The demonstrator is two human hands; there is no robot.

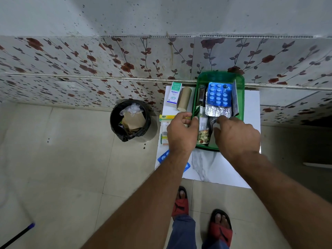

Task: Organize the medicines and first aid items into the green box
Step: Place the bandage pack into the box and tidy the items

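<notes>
the green box [240, 81] stands on the white tabletop [251, 105], toward its far right, close against the floral wall. inside it a blue blister strip [218, 95] lies flat at the far end, a silver foil strip [217, 110] just nearer, and a slim bottle or tube with a printed label [203, 126] along the left wall.

the left hand [182, 132] is at the box's left rim, fingers [195, 119] curled about the edge; something thin and yellow shows at the fingertips, but i cannot tell whether it is held. the right hand [237, 135] reaches into the near end of the box, fingers bent around a pale item that is mostly hidden, so what it has i cannot tell.

still outside, left of the box: the optibex carton [174, 94], a brown cardboard roll [184, 98] touching it, a green and yellow packet [166, 130] partly under the left hand, and a second blue blister strip [164, 156] at the near left edge, crossed by the left forearm.

all of these look light. the blister strips are thin, slick and bendable, best pinched by an edge and slid in flat, not flexed, since the foil backing dents easily. the carton is stiff enough to take across its narrow sides. the roll may crush if squeezed. the box seems light plastic and could slide, so steadying the rim makes sense.
</notes>
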